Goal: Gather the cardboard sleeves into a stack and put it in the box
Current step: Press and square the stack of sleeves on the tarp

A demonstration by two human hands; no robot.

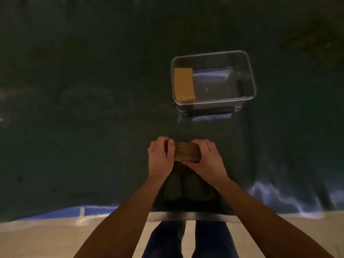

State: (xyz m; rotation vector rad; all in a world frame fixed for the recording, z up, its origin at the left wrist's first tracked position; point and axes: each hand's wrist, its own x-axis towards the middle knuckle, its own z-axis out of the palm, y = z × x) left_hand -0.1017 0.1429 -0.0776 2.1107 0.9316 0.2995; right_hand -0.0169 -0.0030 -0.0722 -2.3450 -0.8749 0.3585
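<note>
A thick stack of brown cardboard sleeves (187, 152) is squeezed edge-on between both hands over the dark table, near its front edge. My left hand (161, 155) grips the stack's left end and my right hand (205, 158) wraps its right end and underside. Farther away and slightly right stands a clear plastic box (249, 75) with a dark handle on its near side. Inside it, against the left wall, lies another stack of cardboard sleeves (184, 84), flat side up. The rest of the box floor is bare.
A dark green sheet (83, 108) covers the table; its front edge runs across the lower frame with shiny wrinkles at the right. Below the edge are a pale floor and my legs in dark trousers (189, 241).
</note>
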